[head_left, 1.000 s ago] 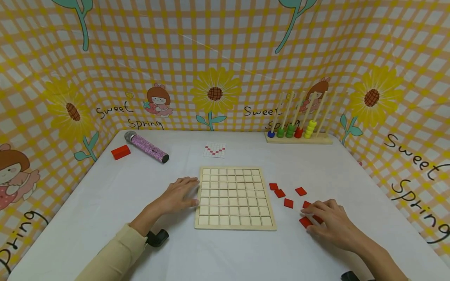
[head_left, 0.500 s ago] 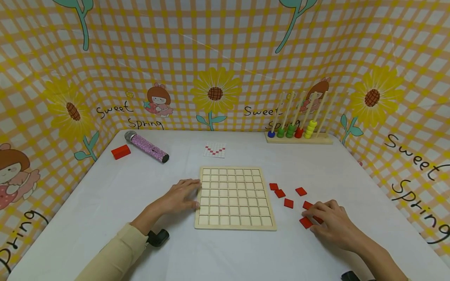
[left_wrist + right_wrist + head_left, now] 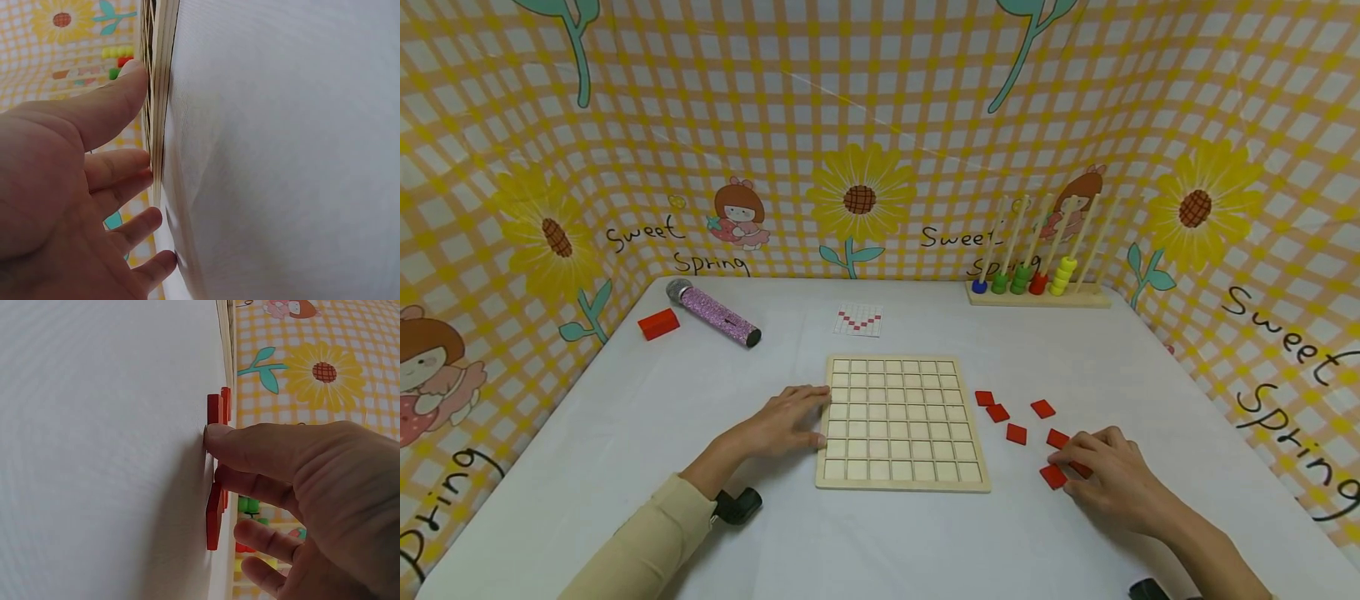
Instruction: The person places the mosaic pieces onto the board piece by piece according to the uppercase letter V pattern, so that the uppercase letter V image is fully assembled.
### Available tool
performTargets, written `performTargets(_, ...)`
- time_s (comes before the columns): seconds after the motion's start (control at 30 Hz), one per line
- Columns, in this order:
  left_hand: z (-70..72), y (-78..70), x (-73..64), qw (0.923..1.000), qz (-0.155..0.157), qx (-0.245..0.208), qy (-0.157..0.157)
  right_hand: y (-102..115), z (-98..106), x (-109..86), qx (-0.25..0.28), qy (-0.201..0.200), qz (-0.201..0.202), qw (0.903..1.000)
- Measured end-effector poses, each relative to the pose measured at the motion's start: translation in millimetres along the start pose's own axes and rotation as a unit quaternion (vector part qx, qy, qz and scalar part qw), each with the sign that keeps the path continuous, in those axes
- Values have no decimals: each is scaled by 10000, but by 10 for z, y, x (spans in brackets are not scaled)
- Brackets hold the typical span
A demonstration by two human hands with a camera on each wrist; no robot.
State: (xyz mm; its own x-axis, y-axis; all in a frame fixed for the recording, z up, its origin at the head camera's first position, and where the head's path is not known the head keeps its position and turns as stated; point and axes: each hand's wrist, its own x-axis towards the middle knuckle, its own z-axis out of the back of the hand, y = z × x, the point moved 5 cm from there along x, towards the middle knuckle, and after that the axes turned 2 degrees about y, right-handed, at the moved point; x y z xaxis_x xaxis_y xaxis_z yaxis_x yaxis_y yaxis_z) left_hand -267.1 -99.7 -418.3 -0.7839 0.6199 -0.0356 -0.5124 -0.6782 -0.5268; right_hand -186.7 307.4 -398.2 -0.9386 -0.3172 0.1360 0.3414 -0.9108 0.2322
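A square wooden grid board (image 3: 900, 422) lies flat on the white table. My left hand (image 3: 786, 421) rests at its left edge, fingertips and thumb touching the rim, fingers fairly straight in the left wrist view. Several loose red square tiles (image 3: 1017, 434) are scattered right of the board. Over the nearest of them is my right hand (image 3: 1108, 475), fingers slightly bent. Its thumb (image 3: 234, 440) is at the edge of one red tile (image 3: 1053, 477), with the index fingertip a little apart. Another tile (image 3: 1081, 469) is partly hidden under this hand.
A card with a red V pattern (image 3: 857, 320) lies behind the board. Towards the back left are a glittery pink microphone (image 3: 718, 315) and a red block (image 3: 658, 324). A bead abacus with rods (image 3: 1037, 293) stands at the back right. Checked cloth surrounds the table.
My left hand has shifted slightly right, onto the board's edge. The right thumb has drawn back a little to the right from the nearest tile; the tiles and board look unmoved.
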Motion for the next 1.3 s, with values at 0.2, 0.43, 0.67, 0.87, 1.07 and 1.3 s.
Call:
performTargets(0.2, -14, 22, -4, 10000, 35, -40, 52, -17, -7, 3, 63, -6, -33, 10000)
performTargets(0.43, -17, 13, 1, 9998, 121, -63, 146, -37, -15, 3, 79, 4, -121, 9999)
performTargets(0.67, -5, 0, 3, 9997, 170, -13, 165, -34, -22, 7, 80, -65, -74, 9999)
performTargets(0.87, -16, 4, 3, 9997, 153, -78, 164, -45, -35, 12, 101, -72, -109, 9999)
performTargets(1.07, -24, 17, 3, 9998, 139, -85, 105, -26, -33, 12, 12, -172, -17, 9999)
performTargets(1.3, -39, 30, 25, 9998, 97, -148, 48, 54, -25, 33, 34, -341, 163, 9993)
